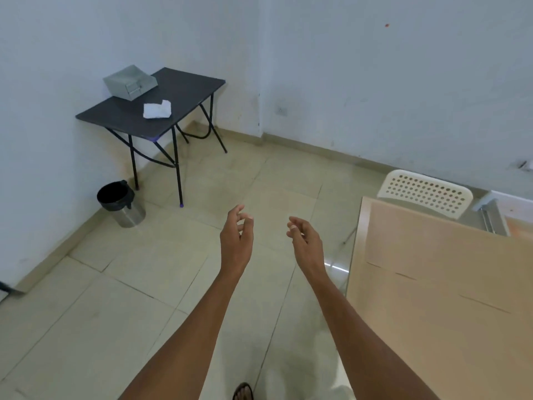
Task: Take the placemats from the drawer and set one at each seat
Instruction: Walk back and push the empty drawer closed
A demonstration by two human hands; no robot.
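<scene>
Reaching forward over the tiled floor (161, 272), the left hand (235, 243) and right hand (305, 243) hold nothing, fingers loosely curled and relaxed. At ten o'clock a small dark bench (173, 96) stands in the corner, carrying a grey drawer box (129, 81), its drawer closed, and just beside it a crumpled white cloth (157, 109). Placemats are not visible. At three o'clock sits a light wooden bench (438, 284) with a white chair (427, 192) behind it.
</scene>
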